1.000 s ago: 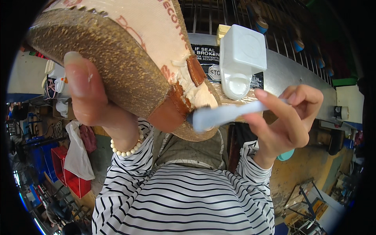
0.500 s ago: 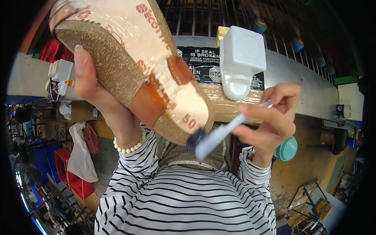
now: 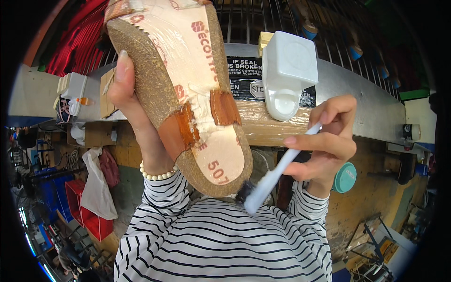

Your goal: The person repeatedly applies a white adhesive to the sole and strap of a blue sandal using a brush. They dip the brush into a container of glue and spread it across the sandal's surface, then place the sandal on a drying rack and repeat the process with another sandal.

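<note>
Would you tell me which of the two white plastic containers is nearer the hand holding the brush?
The large square white jug above the right hand; the smaller white container sits far left.

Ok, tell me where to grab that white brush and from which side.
Grip the white brush on its bare upper handle, where the right hand pinches it, coming from the right. It slants down-left, and its dark bristle end sits at the cork sandal the left hand holds, so that end is crowded.

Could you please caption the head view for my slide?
Left hand holds a cork sole while right hand brushes its edge.
</note>
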Demonstrator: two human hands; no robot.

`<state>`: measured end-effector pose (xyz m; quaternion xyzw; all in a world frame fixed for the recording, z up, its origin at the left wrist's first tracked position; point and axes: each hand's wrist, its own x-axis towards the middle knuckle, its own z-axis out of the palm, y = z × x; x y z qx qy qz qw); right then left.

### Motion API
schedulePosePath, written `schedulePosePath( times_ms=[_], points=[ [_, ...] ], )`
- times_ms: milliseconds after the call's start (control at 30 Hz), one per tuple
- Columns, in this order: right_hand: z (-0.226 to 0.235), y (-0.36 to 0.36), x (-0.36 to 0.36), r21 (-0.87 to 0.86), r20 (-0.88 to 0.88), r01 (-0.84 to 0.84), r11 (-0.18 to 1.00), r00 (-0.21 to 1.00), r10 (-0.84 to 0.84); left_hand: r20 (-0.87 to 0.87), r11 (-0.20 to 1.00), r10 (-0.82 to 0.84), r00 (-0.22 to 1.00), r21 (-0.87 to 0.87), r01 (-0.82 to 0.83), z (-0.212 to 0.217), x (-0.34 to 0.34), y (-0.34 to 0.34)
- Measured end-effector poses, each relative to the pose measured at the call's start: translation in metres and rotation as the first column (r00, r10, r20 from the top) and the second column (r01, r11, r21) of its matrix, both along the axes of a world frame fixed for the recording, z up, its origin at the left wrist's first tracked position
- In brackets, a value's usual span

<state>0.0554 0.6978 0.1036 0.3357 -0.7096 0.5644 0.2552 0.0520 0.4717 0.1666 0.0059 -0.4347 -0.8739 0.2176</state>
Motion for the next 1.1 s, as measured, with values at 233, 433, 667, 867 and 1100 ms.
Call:
schedulePosePath(
  times_ms=[233, 433, 667, 867, 1100],
  points=[
    [0.004, -0.001, -0.005, 0.012, 0.03, -0.003, 1.0, 1.0, 0.003, 0.1, 1.0, -0.029, 0.995, -0.006, 0.03, -0.031, 0.003, -0.012],
    [-0.003, -0.005, -0.018, -0.005, 0.052, 0.039, 0.999, 0.998, -0.039, 0.068, 0.981, -0.153, 0.986, -0.107, 0.16, -0.042, -0.001, -0.019],
    [-0.007, 0.006, -0.002, 0.005, 0.09, 0.102, 0.995, 0.991, -0.102, 0.049, 0.977, -0.211, 0.976, 0.03, 0.21, -0.039, -0.01, -0.014],
    [-0.02, 0.034, 0.002, 0.246, 0.058, 0.31, 0.918, 0.941, -0.334, -0.01, 0.965, 0.238, 0.971, -0.108, -0.238, -0.017, -0.011, -0.032],
    [-0.057, 0.061, -0.002, 0.667, -0.124, 0.587, 0.459, 0.695, -0.708, -0.443, 0.886, 0.21, 0.871, -0.291, -0.362, -0.021, -0.008, -0.087]
  ],
)
